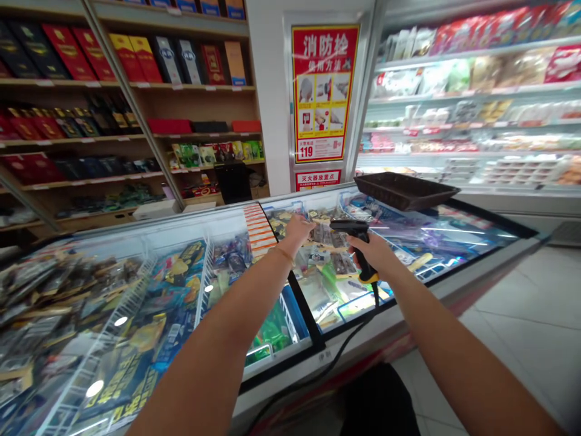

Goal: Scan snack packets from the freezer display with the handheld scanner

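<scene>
A black handheld barcode scanner (350, 226) with a yellow-trimmed handle base is held in my right hand (373, 253), fingers wrapped round its grip. Its dark cord (338, 357) runs down across the freezer's front edge. My left hand (298, 230) reaches over the right part of a glass-topped chest freezer (290, 346), left of the scanner. The left fingers are small and blurred, so whether they touch or hold anything is unclear. Beneath both hands lie packaged frozen goods (333, 266) in the freezer.
A dark plastic tray (403, 189) rests at the freezer's far right. Orange-and-white striped labels (261, 229) lie along the lid. Packets fill the left compartments (181, 284). Shelves of boxes (177, 57) stand behind, a red fire-hydrant sign (323, 94) centrally, and a lit refrigerated display (476, 121) right.
</scene>
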The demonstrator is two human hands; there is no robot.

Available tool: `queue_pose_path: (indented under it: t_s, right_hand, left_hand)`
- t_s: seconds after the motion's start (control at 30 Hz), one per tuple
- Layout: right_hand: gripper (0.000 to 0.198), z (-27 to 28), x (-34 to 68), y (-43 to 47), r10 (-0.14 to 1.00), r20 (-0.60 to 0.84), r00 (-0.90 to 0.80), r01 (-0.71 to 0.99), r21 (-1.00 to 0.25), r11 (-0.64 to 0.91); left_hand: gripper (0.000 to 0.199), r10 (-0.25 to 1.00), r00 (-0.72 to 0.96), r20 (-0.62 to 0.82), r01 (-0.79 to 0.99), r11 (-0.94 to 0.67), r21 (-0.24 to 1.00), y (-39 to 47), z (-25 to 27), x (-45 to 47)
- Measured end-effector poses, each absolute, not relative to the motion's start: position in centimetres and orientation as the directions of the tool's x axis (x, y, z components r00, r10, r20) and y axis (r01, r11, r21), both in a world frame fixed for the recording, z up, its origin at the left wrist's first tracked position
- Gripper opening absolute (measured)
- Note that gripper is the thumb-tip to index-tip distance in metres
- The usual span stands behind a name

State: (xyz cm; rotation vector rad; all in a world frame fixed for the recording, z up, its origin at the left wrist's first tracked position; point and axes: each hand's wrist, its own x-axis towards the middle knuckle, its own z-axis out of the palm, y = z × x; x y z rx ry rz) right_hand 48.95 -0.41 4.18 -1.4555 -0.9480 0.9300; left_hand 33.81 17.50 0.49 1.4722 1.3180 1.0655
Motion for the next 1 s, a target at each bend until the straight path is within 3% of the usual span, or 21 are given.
queue_pose_path:
  t_s: [0.23,0.4,0.53,0.77,1.0]
  right_hand:
    - [0.026,3.9,43.6,1.5,0.963,-0.063,0.26,0.078,-0.993,-0.086]
    - [0.026,4.1,36.7,2.9,0.989,-0.053,0.136,0.091,-0.994,-0.066]
    - [0.022,4.5,30.9,3.4,1.0,-0.031,0.001,0.071,-0.997,-0.031]
    - [0.021,3.0,25.0,4.4,0.992,-0.013,-0.129,0.091,-0.996,-0.001]
    - [0.02,0.2,25.7,4.0,0.987,-0.026,-0.16,0.143,-0.99,-0.003]
  left_hand:
    - [0.036,0.981,-0.088,0.172,0.44,-0.117,0.89,18.0,1.0,23.6]
    - [0.039,0.941,-0.264,0.212,0.564,-0.027,0.826,16.1,0.5,12.1]
    - [0.042,0.844,-0.452,0.289,0.707,0.142,0.693,13.7,0.0,3.3]
    - [0.039,0.626,-0.725,0.288,0.636,0.447,0.629,9.6,-0.9,-5.0]
    - [0.041,0.537,-0.791,0.293,0.597,0.573,0.562,8.9,-2.3,-8.1]
